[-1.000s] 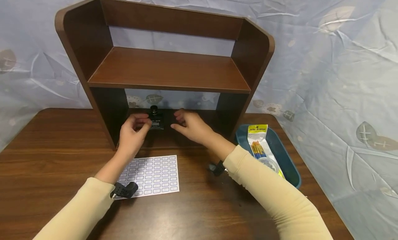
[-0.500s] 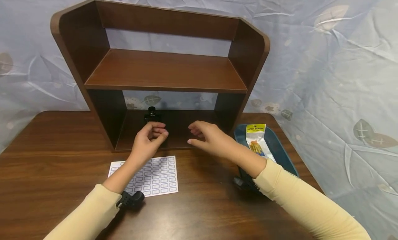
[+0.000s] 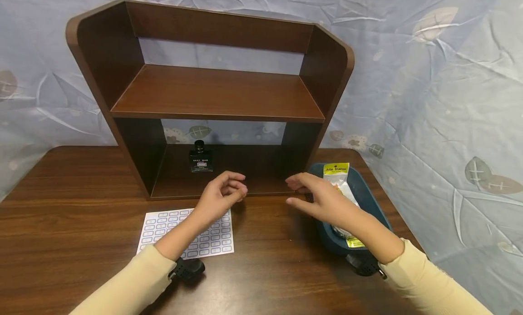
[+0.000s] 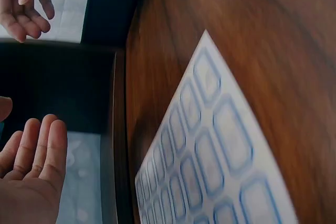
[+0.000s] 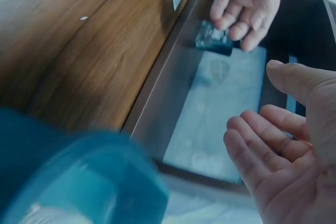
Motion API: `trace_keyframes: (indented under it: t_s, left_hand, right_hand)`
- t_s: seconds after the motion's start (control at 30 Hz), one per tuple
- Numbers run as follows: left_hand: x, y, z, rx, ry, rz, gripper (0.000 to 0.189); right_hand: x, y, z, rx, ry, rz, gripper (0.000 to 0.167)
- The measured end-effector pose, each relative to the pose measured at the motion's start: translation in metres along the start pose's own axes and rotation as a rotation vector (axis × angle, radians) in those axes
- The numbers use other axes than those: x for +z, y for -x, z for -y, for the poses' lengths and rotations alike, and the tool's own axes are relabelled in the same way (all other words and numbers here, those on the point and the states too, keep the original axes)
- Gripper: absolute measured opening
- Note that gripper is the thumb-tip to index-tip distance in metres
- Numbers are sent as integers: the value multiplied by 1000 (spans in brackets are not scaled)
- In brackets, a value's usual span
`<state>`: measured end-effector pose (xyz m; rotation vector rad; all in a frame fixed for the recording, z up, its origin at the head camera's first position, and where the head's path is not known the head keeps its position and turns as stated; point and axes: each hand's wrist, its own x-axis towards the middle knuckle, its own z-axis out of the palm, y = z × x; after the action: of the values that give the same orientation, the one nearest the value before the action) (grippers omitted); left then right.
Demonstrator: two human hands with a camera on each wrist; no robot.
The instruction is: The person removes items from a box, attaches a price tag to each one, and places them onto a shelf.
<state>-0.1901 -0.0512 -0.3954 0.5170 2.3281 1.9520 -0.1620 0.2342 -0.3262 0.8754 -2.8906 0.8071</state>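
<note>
My left hand (image 3: 220,194) hangs in front of the shelf's lower compartment, over the far edge of a sheet of blue-bordered labels (image 3: 153,228). Its fingers are loosely bent, with nothing seen between them. A dark perfume bottle (image 3: 200,162) with a black cap stands upright inside the lower compartment at the left, behind that hand and apart from it. My right hand (image 3: 324,201) is held above the left edge of a blue tray (image 3: 373,208), its fingers relaxed and holding nothing. In the right wrist view the bottle (image 5: 212,39) appears beyond the left hand (image 5: 249,6).
A brown two-tier wooden shelf (image 3: 220,92) stands at the back of the wooden table (image 3: 61,224). In the tray lies a pack of artist brushes (image 3: 336,169), partly covered by the right hand and forearm. Patterned fabric (image 3: 449,124) hangs behind and to the right.
Both hands have drawn back from the bottle and moved right, the right hand reaching the tray. The bottle stays in the compartment and is now fully visible.
</note>
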Motion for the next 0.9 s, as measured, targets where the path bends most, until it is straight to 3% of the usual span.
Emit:
trace_keyframes:
  t_s: [0.33, 0.53, 0.7, 0.9]
  left_hand:
    - [36, -2, -6, -17, 104, 100, 33]
    - [50, -1, -8, -32, 148, 147, 33]
    - [63, 1, -12, -68, 187, 182, 33]
    - [84, 1, -16, -98, 234, 236, 36]
  right_hand:
    - [-13, 51, -30, 4, 38, -44, 40]
    - [-15, 76, -46, 74, 32, -23, 47]
    - [-20, 92, -57, 108, 55, -21, 46]
    - [-24, 106, -67, 112, 131, -32, 55]
